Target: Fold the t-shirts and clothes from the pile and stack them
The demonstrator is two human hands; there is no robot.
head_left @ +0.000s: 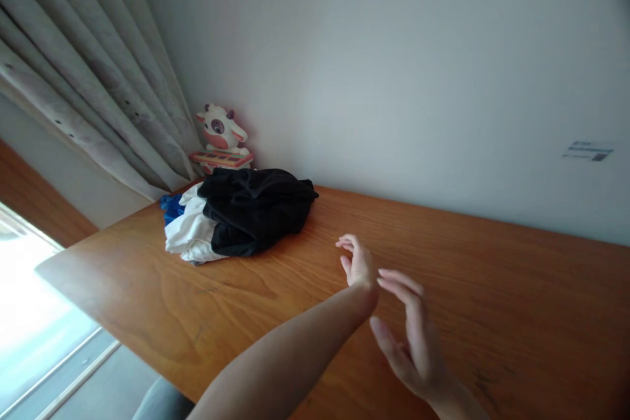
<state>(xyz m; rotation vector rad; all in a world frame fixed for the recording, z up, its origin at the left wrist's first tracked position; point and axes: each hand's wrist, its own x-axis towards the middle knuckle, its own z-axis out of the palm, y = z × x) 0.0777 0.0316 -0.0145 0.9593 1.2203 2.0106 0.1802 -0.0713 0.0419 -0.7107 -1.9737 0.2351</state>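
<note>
My left hand (358,262) hovers over the wooden table, its arm reaching up from the bottom of the view. Its fingers are apart and hold nothing. Closer to me, my right hand (413,335) is raised with thumb and fingers spread and nothing between them; its fingertips lie near my left wrist in the view. Left of both hands is a heap of clothes: a black garment (260,210) on top, a white garment (189,230) sticking out beside it, and a bit of blue cloth (171,207) at the far left. Neither hand touches the heap.
The wooden table (246,295) runs along a pale wall (394,65). Behind the clothes, a cow-shaped toy keyboard (222,157) stands in the corner. A curtain (88,65) hangs at the left, by a bright window. A small label (588,151) is on the wall at right.
</note>
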